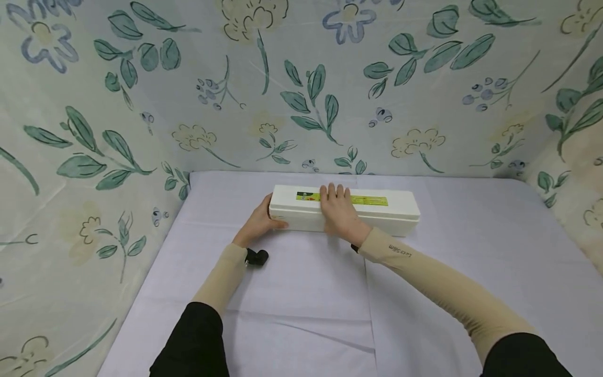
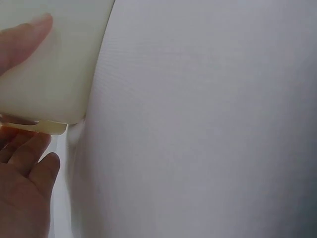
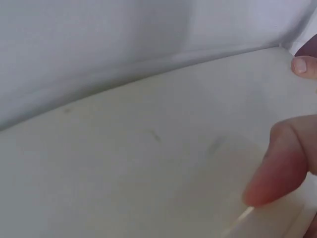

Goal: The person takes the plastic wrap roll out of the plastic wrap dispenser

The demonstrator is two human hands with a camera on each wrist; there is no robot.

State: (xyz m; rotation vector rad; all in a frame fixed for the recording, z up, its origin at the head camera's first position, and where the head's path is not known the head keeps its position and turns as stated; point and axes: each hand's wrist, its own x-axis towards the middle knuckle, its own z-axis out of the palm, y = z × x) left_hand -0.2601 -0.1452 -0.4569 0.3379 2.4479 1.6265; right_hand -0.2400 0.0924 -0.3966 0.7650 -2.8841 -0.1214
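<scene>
A long white box (image 1: pixel 301 220) with a lid and a green and yellow label (image 1: pixel 372 200) lies crosswise on the table. My left hand (image 1: pixel 259 222) grips its left end; in the left wrist view the thumb (image 2: pixel 25 42) lies on the front face while the fingers (image 2: pixel 32 151) are at the end, beside a thin pale protruding lip (image 2: pixel 52 127). Over the middle of the lid lies my right hand (image 1: pixel 340 212), its fingers reaching to the far edge and partly covering the label. The right wrist view shows its bent thumb (image 3: pixel 282 166) against the box front near the lid seam.
White cloth (image 1: pixel 301 293) with creases covers the table under the box. A floral-patterned curtain (image 1: pixel 311 94) hangs behind the table and along its sides. A black wrist camera (image 1: pixel 257 257) is on the left wrist, just above the cloth.
</scene>
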